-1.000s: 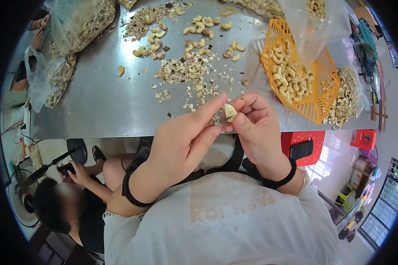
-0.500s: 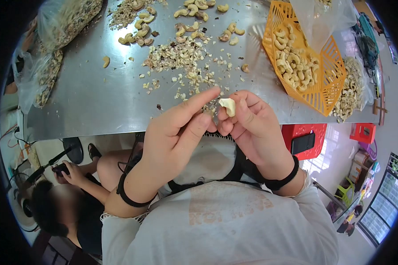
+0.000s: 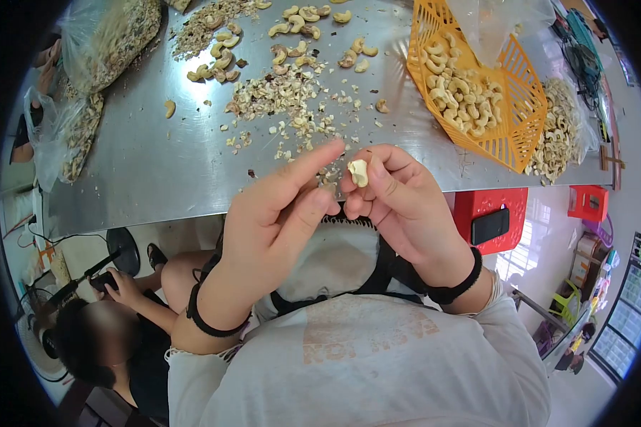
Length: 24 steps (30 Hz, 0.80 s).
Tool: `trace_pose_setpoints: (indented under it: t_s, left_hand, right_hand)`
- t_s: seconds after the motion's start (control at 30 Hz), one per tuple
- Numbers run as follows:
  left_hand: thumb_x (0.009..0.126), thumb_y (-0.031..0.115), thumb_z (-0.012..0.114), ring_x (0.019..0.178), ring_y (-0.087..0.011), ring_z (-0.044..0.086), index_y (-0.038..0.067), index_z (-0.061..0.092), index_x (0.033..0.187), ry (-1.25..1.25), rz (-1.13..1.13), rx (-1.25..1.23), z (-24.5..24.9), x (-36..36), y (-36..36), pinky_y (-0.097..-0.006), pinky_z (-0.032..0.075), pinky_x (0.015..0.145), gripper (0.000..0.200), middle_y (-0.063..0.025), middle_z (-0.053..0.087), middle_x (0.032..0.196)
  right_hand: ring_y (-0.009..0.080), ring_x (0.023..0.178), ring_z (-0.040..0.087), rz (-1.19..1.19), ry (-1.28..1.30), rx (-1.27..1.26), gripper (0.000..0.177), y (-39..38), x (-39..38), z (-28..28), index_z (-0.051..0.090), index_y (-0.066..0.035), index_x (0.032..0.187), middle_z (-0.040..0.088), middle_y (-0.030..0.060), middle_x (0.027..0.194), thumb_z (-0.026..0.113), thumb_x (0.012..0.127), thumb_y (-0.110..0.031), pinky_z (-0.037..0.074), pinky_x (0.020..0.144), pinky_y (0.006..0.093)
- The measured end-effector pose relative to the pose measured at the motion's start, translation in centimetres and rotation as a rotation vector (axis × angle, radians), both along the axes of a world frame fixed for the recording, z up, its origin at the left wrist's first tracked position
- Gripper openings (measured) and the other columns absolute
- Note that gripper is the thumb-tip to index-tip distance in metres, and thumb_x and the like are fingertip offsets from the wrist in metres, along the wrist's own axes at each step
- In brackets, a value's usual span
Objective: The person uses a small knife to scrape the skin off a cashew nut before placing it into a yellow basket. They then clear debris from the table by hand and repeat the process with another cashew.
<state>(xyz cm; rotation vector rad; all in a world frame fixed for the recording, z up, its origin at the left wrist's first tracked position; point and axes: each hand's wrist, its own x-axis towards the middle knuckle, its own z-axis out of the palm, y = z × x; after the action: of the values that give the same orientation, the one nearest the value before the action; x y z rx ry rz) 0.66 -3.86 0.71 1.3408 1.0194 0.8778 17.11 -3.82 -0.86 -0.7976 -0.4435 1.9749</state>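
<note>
Between the thumb and fingers of my right hand [image 3: 412,206] is a pale cashew nut [image 3: 359,173], with an uneven edge on its upper side. My left hand [image 3: 267,210] is just left of it, index finger stretched out and thumb apart. I see nothing in its grasp, though its lower fingers are partly hidden. Both hands are above the near edge of the steel table [image 3: 146,181]. Beyond them lies a heap of small cashew pieces [image 3: 281,96], with whole cashews [image 3: 224,53] in loose groups around it.
An orange plastic basket [image 3: 523,117] holds cashews at the right, beside a bag of cashews [image 3: 559,132]. Clear bags of dark fragments [image 3: 124,43] stand at the left. A phone [image 3: 490,225] lies on a red stool [image 3: 464,213]. Another person [image 3: 146,356] sits at lower left.
The view has shifted slightly, so the table items appear a little further left and up. My right hand still holds the cashew nut, now turned somewhat. The left hand stays beside it, fingers apart.
</note>
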Motion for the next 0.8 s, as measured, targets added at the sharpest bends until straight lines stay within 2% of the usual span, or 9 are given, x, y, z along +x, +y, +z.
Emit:
trace_pose_setpoints:
  t_s: [0.13,0.2,0.33,0.4,0.5,0.63,0.7,0.73,0.8]
  left_hand:
    - [0.079,0.003,0.05,0.063,-0.0086,0.047,0.004,0.047,0.114,0.099,-0.045,0.149,-0.3,-0.2,-0.1,-0.02,0.04,0.061,0.035,-0.004,0.054,0.074]
    - [0.077,0.003,0.052,0.061,-0.0118,0.051,0.005,0.048,0.113,0.155,-0.026,0.243,-0.6,0.0,-0.1,-0.0227,0.041,0.057,0.037,-0.0065,0.054,0.073]
    - [0.075,0.003,0.054,0.06,-0.0176,0.054,0.006,0.05,0.11,0.183,0.013,0.385,-1.1,0.3,0.1,-0.0257,0.042,0.054,0.036,-0.0089,0.056,0.072]
    - [0.073,0.002,0.055,0.058,-0.0214,0.055,0.005,0.052,0.108,0.383,0.016,0.537,-0.6,0.3,0.3,-0.0282,0.042,0.052,0.034,-0.0101,0.057,0.071]
    - [0.073,0.002,0.056,0.056,-0.0225,0.054,0.004,0.052,0.106,0.394,0.057,0.603,-1.0,0.5,0.3,-0.0284,0.042,0.05,0.033,-0.0097,0.056,0.068]
    - [0.073,0.001,0.055,0.055,-0.0219,0.054,0.004,0.052,0.107,0.365,0.065,0.576,-0.9,0.5,0.2,-0.0276,0.042,0.05,0.034,-0.0101,0.056,0.069]
    - [0.078,-0.001,0.049,0.068,-0.013,0.056,0.0,0.05,0.108,0.361,-0.012,0.363,-0.2,0.3,0.0,-0.0219,0.043,0.064,0.031,-0.0093,0.059,0.081]
    - [0.078,-0.001,0.049,0.068,-0.013,0.056,0.0,0.05,0.108,0.362,-0.013,0.362,-0.3,0.3,0.0,-0.0219,0.043,0.064,0.031,-0.0093,0.059,0.081]
    - [0.079,-0.001,0.048,0.069,-0.0116,0.056,-0.001,0.049,0.109,0.207,0.006,0.321,-0.7,0.4,0.0,-0.0214,0.043,0.065,0.031,-0.0078,0.058,0.08]
  right_hand:
    - [0.0103,0.067,0.052,-0.064,-0.097,0.112,0.015,-0.4,-0.2,-0.6,0.05,-0.001,0.092,0.056,0.0061,0.082,0.052,0.082,-0.013,0.044,0.063,0.0232]
    - [0.01,0.068,0.053,-0.111,-0.18,0.221,0.015,-0.5,-0.3,-0.8,0.05,-0.001,0.093,0.056,0.0055,0.081,0.053,0.081,-0.01,0.044,0.063,0.0221]
    - [0.0098,0.07,0.053,-0.152,-0.26,0.265,0.016,-0.6,-0.6,-0.6,0.051,0.0,0.093,0.056,0.0052,0.082,0.055,0.079,-0.008,0.044,0.064,0.0211]
    - [0.0097,0.072,0.054,-0.212,-0.318,0.287,0.016,-0.7,-0.8,-0.5,0.051,0.001,0.092,0.056,0.0054,0.084,0.055,0.079,-0.007,0.045,0.066,0.0208]
    - [0.0101,0.074,0.054,-0.243,-0.374,0.336,0.016,-0.8,-0.8,-0.6,0.051,0.001,0.092,0.056,0.0061,0.086,0.056,0.078,-0.005,0.046,0.067,0.0211]
    - [0.0108,0.075,0.054,-0.295,-0.42,0.383,0.016,-0.9,-1.1,-0.6,0.051,0.002,0.091,0.056,0.0062,0.086,0.056,0.078,-0.004,0.046,0.067,0.0214]
    - [0.0114,0.076,0.055,-0.299,-0.362,0.371,0.015,-0.8,-1.2,-0.4,0.051,0.002,0.091,0.055,0.0065,0.086,0.056,0.078,-0.003,0.046,0.067,0.0219]
    - [0.0114,0.076,0.055,-0.299,-0.362,0.37,0.015,-0.9,-1.3,-0.3,0.051,0.002,0.091,0.055,0.0065,0.086,0.056,0.078,-0.003,0.046,0.067,0.0219]
    - [0.0122,0.076,0.055,-0.292,-0.35,0.387,0.014,-0.9,-1.3,-0.3,0.05,0.002,0.091,0.055,0.007,0.086,0.055,0.078,-0.002,0.046,0.067,0.0226]
